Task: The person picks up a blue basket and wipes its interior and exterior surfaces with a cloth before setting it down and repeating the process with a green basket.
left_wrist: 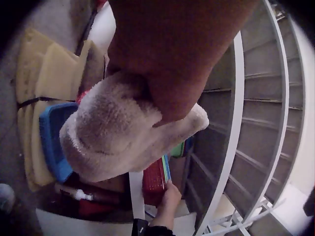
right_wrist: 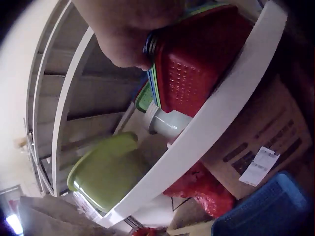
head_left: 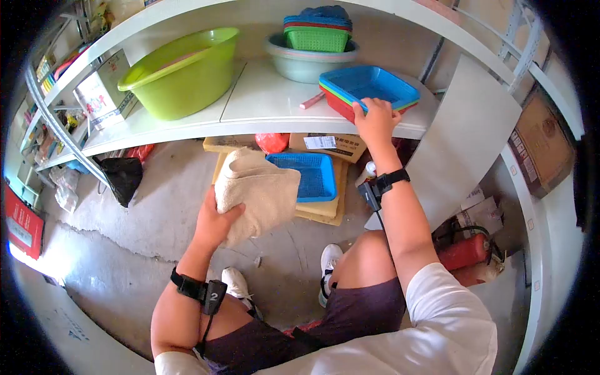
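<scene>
My left hand (head_left: 215, 220) holds a folded cream towel (head_left: 259, 194) by its near side, thumb on top, in front of the shelf. In the left wrist view the fluffy towel (left_wrist: 106, 132) covers most of the fingers. My right hand (head_left: 377, 125) grips the near rim of a stack of plastic baskets (head_left: 369, 85), blue on top with green and red below. That stack is on the white shelf, close to its front edge. From the right wrist view, the holed wall of the red basket (right_wrist: 192, 69) shows beneath the hand.
A large lime-green tub (head_left: 181, 81) and a pale basin (head_left: 312, 62) with stacked baskets stand on the shelf (head_left: 262, 103). Below it, a blue basket (head_left: 319, 178) lies on flattened cardboard (head_left: 337, 209). A fire extinguisher (head_left: 465, 252) is on the floor at right.
</scene>
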Tool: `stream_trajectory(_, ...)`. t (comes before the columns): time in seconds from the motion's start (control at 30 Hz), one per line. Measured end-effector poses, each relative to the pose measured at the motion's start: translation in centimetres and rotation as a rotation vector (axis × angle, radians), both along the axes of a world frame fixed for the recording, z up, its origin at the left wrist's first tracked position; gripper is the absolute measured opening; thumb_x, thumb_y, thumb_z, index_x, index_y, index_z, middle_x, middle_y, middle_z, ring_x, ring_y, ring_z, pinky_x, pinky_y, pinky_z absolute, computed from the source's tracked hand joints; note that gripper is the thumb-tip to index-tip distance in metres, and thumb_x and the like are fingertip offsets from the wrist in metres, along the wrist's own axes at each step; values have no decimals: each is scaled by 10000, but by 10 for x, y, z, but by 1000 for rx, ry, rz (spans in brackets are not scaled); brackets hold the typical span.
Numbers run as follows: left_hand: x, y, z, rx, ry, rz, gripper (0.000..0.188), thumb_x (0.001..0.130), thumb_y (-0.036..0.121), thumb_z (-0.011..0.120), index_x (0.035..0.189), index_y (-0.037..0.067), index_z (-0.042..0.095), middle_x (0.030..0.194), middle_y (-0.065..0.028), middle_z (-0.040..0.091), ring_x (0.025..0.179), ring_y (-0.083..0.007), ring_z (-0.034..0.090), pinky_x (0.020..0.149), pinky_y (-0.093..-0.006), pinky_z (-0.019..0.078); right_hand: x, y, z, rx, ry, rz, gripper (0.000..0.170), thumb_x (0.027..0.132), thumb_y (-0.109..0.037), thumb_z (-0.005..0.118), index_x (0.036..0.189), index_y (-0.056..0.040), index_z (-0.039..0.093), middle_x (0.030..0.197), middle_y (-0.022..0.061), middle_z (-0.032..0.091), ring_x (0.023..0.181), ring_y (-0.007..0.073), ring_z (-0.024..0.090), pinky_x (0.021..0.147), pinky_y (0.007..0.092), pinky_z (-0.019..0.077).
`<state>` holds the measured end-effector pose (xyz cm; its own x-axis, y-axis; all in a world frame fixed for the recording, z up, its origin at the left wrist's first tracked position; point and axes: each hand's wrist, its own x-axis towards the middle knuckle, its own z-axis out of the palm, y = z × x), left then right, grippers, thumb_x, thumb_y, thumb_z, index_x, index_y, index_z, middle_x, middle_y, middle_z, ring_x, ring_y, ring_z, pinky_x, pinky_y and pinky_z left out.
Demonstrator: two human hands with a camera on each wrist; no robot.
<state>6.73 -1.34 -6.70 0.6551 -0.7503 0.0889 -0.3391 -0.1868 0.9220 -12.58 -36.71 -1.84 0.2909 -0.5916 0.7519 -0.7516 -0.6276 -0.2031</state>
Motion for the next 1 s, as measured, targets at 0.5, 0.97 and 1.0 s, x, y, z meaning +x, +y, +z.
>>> stream_trajectory(0.5, 9, -3, -10, -89, 106, -29, 610, 784, 143, 708, 1328, 41, 453, 1184, -127, 610, 1089, -250, 592, 922, -373, 463, -7, 25, 45, -269, -564, 262, 169, 897, -161, 625, 981, -14, 625, 929, 147, 601, 912, 323, 544, 847, 396, 411)
stream_trajectory(0.97, 24, 20, 9, -876, 1237, -263, 475, 989, 344, 433, 1357, 44, 419, 1343, -149, 511, 1216, -332, 507, 1051, -500, 393, -2, 170, 49, -204, 83, 1233, 270, 638, -122, 723, 890, -65, 641, 854, 96, 577, 888, 325, 547, 788, 421, 446)
stream_trajectory(1.0, 25, 23, 9, -846, 1198, -235, 483, 992, 358, 426, 1358, 44, 418, 1342, -151, 511, 1216, -333, 507, 1049, -502, 393, -5, 170, 50, -191, 96, 1241, 273, 633, -128, 724, 885, -66, 640, 850, 95, 576, 886, 325, 547, 788, 421, 446)
